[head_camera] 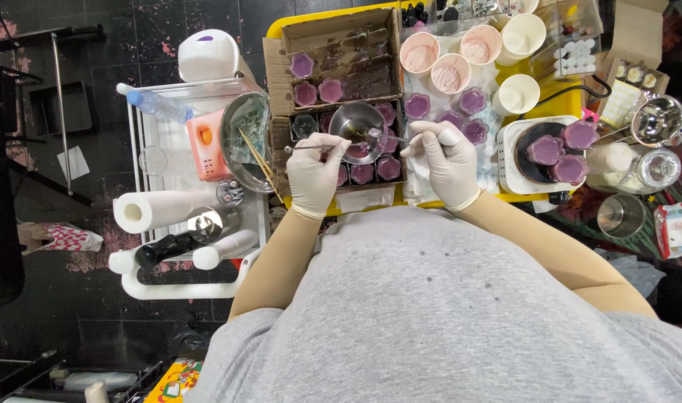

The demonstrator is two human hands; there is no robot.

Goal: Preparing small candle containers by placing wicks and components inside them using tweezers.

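Note:
My left hand [316, 173], in a white glove, grips the long handle of a small steel pouring pot [358, 130] held over a cardboard tray [339, 45] of purple flower-shaped candles [318, 91]. My right hand [447, 160], also gloved, pinches a thin metal stick whose tip reaches to the pot's rim. Purple wax shows inside the pot. More purple candles [455, 112] sit on white paper just beyond my right hand.
Paper cups [518, 36] with pink and white contents stand at the far side of the yellow table [558, 98]. A white hotplate [548, 153] holds three purple candles. At left a white cart carries a steel bowl [245, 138], paper roll [162, 210] and bottle [159, 105].

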